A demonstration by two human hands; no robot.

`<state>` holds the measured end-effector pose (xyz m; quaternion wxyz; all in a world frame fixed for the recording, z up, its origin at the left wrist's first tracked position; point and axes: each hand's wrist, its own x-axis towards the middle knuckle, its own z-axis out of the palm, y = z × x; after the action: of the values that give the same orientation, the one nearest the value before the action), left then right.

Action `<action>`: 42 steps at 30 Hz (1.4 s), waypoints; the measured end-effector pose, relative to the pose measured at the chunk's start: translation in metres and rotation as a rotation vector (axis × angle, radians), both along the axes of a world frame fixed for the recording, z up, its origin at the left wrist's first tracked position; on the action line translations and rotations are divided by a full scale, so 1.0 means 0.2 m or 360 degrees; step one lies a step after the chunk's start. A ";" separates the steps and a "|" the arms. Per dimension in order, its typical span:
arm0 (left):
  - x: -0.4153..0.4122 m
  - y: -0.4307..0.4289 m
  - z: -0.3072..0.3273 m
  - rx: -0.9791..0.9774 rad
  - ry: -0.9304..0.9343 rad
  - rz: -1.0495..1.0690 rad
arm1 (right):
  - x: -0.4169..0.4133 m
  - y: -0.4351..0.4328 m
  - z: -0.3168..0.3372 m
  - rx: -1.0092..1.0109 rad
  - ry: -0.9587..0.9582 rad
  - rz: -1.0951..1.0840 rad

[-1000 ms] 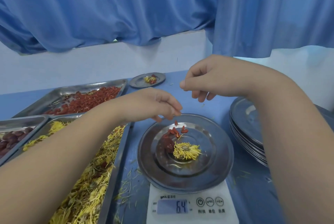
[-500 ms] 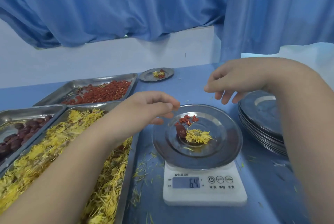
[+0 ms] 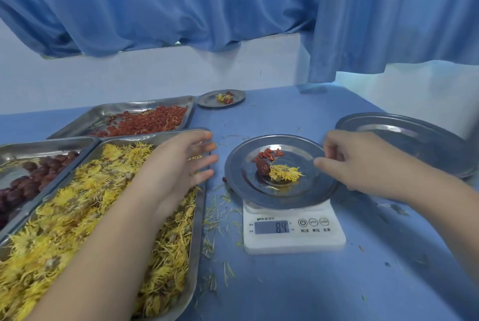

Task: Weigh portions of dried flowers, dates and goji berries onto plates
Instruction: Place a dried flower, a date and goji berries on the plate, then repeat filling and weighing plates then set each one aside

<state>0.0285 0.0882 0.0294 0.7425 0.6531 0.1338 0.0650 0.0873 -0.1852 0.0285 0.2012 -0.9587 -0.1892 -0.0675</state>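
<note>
Plate (image 3: 311, 192) sits on scale (image 3: 293, 233), mid-bench toward the front edge, and holds one flower (image 3: 285, 173), one date (image 3: 262, 166) and a few goji (image 3: 269, 153). Display shows 84.

Left hand (image 3: 178, 165): fingers straight and spread, empty, over the right rim of the flower tray (image 3: 198, 217).

Right hand (image 3: 355, 162): fingers loosely curled, thumb at the plate's right rim. Can't tell if it's touching or pinching.

Risks:
- Any hand contact loads the scale, so the reading is wrong.
- A one-edge lift tilts the plate and the goji roll off. One stray berry (image 3: 224, 179) already lies on the bench by the left rim.
</note>
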 end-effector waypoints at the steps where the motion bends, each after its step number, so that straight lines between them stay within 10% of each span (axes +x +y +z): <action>1: 0.00 0.00 0.00 -0.0039 0.0004 -0.0008 | -0.01 -0.01 -0.02 0.0021 0.0005 -0.0016; 7: -0.01 -0.03 -0.01 -0.0250 0.0075 -0.0035 | -0.03 -0.04 -0.06 -0.0068 0.0022 -0.0231; 15: -0.01 -0.06 -0.01 -0.0561 0.0170 -0.0196 | -0.02 -0.02 -0.07 0.0683 0.0754 -0.0327; 29: 0.00 0.03 0.01 -0.1042 -0.0278 0.0074 | 0.09 0.15 0.01 0.1663 0.0966 -0.0135; 42: -0.04 0.15 0.04 -0.1188 -0.0345 0.0332 | 0.63 0.76 0.06 0.1741 0.0985 -0.0322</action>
<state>0.0205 0.1190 0.0382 0.9280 0.3107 0.1346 0.1556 0.2128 -0.0330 0.0395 0.6997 -0.7057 0.0308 0.1071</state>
